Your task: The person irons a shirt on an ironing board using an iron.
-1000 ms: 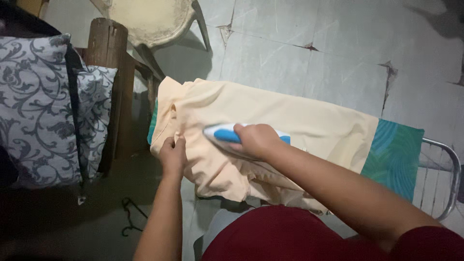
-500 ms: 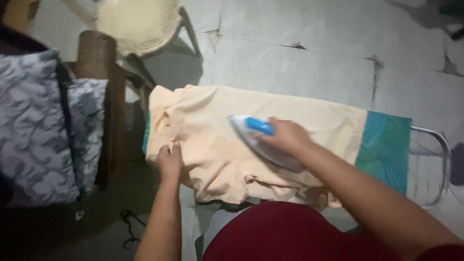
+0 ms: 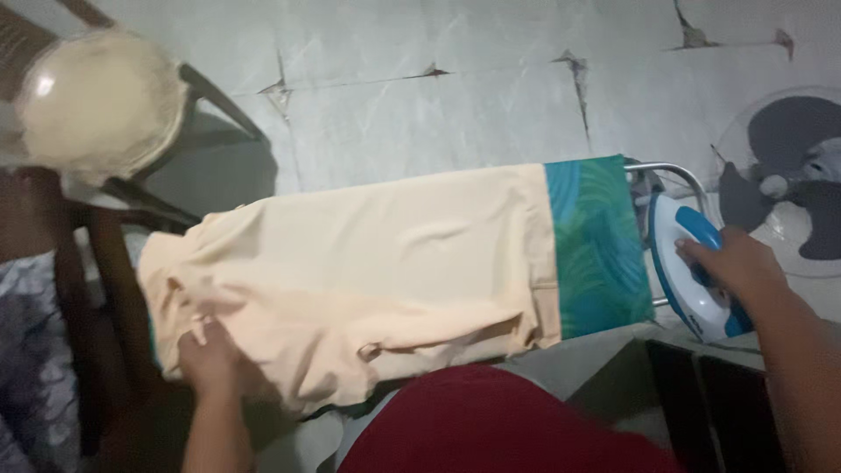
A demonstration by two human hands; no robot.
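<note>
Right hand (image 3: 740, 263) grips iron (image 3: 692, 267) past the board's (image 3: 600, 245) end

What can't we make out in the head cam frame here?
- Iron: soleplate faces away; right hand covers most of the blue handle.
- Left hand: fingertips blurred against the peach garment.
- Ironing board: only the teal end shows; the garment hides the rest, and the legs are out of sight below.
- Fan: cut by the right edge.
- Chair: blurred, cut by the left edge.
</note>
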